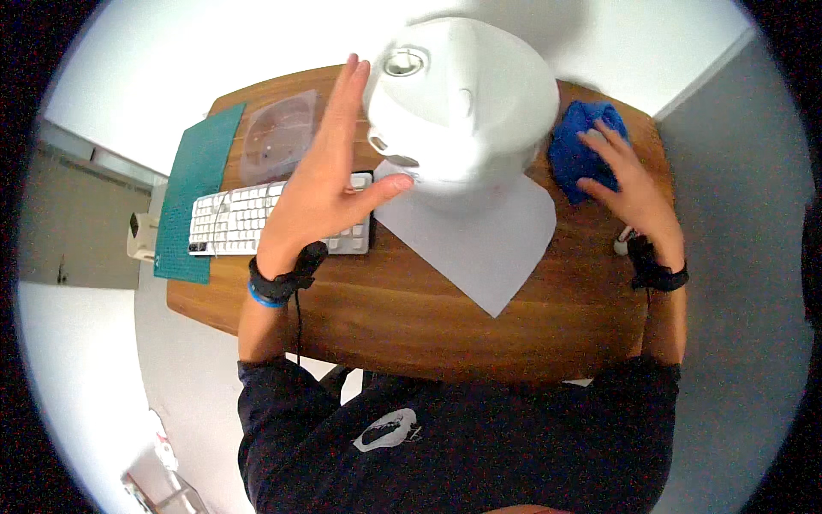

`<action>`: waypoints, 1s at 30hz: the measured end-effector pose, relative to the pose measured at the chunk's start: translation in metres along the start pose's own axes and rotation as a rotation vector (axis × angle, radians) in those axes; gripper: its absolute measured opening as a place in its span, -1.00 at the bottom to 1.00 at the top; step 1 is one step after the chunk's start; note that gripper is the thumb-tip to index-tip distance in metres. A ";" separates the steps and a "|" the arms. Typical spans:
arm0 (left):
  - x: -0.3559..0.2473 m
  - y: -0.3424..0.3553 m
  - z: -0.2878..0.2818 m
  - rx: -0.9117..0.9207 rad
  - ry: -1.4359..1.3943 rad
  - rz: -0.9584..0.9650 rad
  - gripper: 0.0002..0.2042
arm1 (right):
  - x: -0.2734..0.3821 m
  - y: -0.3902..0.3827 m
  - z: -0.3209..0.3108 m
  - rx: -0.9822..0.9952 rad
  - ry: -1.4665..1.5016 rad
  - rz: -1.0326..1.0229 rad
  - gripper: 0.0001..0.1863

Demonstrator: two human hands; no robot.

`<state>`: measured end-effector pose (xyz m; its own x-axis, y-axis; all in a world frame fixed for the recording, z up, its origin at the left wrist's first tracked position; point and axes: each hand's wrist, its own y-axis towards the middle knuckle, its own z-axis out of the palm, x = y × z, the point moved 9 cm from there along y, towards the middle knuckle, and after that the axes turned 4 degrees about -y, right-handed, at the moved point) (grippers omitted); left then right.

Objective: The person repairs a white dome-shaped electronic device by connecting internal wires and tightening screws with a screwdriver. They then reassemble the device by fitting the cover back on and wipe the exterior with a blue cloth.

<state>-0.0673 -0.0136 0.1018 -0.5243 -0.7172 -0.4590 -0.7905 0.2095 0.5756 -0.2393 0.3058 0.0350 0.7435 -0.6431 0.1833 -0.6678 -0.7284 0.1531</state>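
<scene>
A large white rounded appliance (484,111) with a smooth domed top and a small round inset stands at the far middle of the table. My left hand (330,171) is open at its left side, fingers stretched away from me and thumb out toward its lower edge. Whether that hand touches the appliance I cannot tell. At the right, my right hand (629,180) is spread over a crumpled blue cloth (572,154), its fingertips at or just above the fabric. A pale grey sheet (492,248) lies partly under the appliance, one corner toward me.
On the left are a white keyboard (227,218), partly behind my left hand, a green cutting mat (201,163) overhanging the table edge, and a clear plastic piece (278,137). A small white object (623,243) lies by my right wrist. The wooden table (411,321) meets a white wall behind.
</scene>
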 end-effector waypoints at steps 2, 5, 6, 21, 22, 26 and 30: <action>-0.012 0.009 -0.005 -0.005 0.044 0.045 0.03 | -0.025 -0.025 -0.017 -0.055 -0.075 0.164 -0.19; -0.029 0.023 -0.003 -0.031 0.092 0.113 -0.15 | -0.070 -0.071 -0.014 0.050 -0.122 0.455 -0.23; -0.033 0.027 -0.001 -0.020 0.134 0.131 -0.17 | -0.066 -0.085 -0.012 0.190 -0.072 0.586 -0.24; -0.047 0.052 0.033 0.039 0.389 0.107 -0.28 | -0.068 -0.094 0.022 0.058 -0.202 0.337 -0.26; -0.048 0.054 0.033 0.040 0.385 0.116 -0.28 | -0.057 -0.078 0.017 -0.017 -0.226 0.293 -0.24; -0.043 0.053 0.025 -0.012 0.267 0.123 -0.30 | 0.005 -0.005 0.012 -0.221 0.100 -0.024 -0.14; -0.040 0.053 0.023 -0.040 0.229 0.099 -0.31 | -0.018 0.033 0.013 -0.282 -0.267 0.264 -0.03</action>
<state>-0.0950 0.0415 0.1352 -0.5096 -0.8272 -0.2368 -0.7235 0.2630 0.6383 -0.2740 0.2907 0.0243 0.5051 -0.8631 0.0012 -0.7916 -0.4627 0.3991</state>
